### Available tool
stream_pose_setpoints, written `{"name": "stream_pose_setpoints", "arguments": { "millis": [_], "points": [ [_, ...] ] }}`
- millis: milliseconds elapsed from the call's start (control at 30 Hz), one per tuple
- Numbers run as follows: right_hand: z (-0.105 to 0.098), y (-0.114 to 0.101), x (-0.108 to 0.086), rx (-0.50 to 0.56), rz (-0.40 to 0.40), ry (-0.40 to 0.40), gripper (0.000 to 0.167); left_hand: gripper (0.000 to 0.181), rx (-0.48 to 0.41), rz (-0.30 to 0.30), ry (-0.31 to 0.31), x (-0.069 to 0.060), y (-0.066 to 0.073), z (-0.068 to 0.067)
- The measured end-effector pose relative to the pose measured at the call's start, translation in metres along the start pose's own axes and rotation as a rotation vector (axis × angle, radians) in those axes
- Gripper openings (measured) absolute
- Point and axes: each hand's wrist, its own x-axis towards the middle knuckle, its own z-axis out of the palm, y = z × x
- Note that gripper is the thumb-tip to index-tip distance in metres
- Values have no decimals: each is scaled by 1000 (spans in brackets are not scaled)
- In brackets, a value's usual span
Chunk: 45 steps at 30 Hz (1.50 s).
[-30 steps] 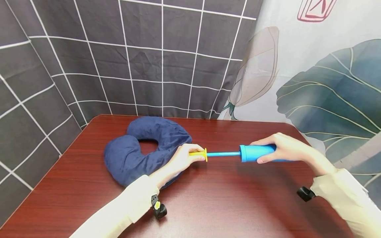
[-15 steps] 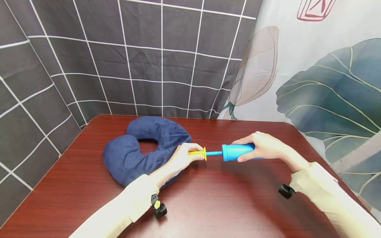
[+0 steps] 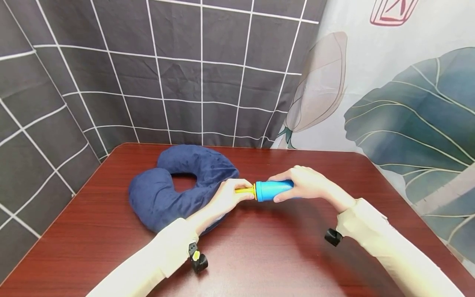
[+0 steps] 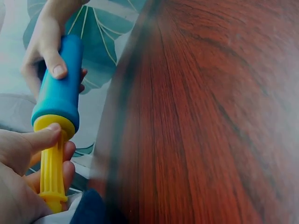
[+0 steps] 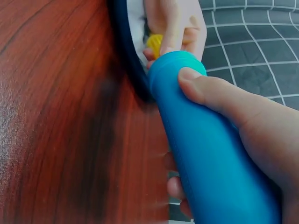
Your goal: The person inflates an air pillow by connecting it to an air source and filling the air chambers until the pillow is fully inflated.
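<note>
A hand pump (image 3: pixel 272 190) with a blue barrel lies level between my two hands above the table. My left hand (image 3: pixel 227 197) grips its yellow handle (image 4: pixel 52 170), thumb laid along it near the collar. Around the blue barrel (image 5: pixel 205 140) curl the fingers and thumb of my right hand (image 3: pixel 306 183). The yellow collar touches the barrel's end, and no blue rod shows between them. Beside and partly under my left hand lies a navy U-shaped neck pillow (image 3: pixel 159 198). The pump's far end is hidden by my right hand in the head view.
The reddish-brown wooden table (image 3: pixel 259 255) carries the pillow at its left. Behind it hangs a dark grid-patterned cloth (image 3: pixel 178 78), with a white leaf-printed cloth (image 3: pixel 400 123) at the right. A small black camera sits on each wrist.
My right hand has moved left with the blue barrel, sliding it over the rod until it meets the yellow collar. My left hand has stayed in place on the handle.
</note>
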Motion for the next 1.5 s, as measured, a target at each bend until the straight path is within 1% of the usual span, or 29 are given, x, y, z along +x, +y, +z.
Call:
{"name": "stream_pose_setpoints", "arguments": {
  "millis": [200, 300, 433, 533, 667, 800, 900, 1000, 1200, 1333, 1433, 1500],
  "points": [
    [3, -2, -3, 7, 33, 11, 58, 19, 52, 29, -5, -1, -1, -3],
    [2, -1, -6, 5, 42, 5, 58, 19, 62, 28, -8, -3, -1, -3],
    [-1, 4, -11, 10, 48, -6, 58, 18, 33, 27, -11, -4, 0, -3],
    [-4, 12, -18, 22, 52, -12, 59, 18, 16, 28, -13, -4, 0, -2],
    [-5, 25, -27, 46, 58, -19, 60, 17, 19, 29, -5, -4, 0, -1],
    [-7, 38, -39, 73, 55, -20, 60, 15, 26, 52, 6, -5, 0, 0],
    [-10, 46, -49, 84, 56, -15, 60, 15, 26, 57, 6, -5, 1, 0],
    [-15, 52, -58, 85, 65, -9, 61, 15, 29, 47, 3, -4, 1, 0],
    [-24, 62, -77, 75, 88, 21, 60, 15, 38, 46, -2, -4, 1, 1],
    [-29, 68, -88, 79, 86, 50, 59, 15, 40, 42, -3, -4, 1, 1],
    [-32, 73, -96, 91, 77, 66, 58, 15, 35, 24, -9, -4, 2, 0],
    [-34, 75, -101, 100, 74, 77, 58, 15, 34, 28, -6, -5, 2, 0]
  ]
}}
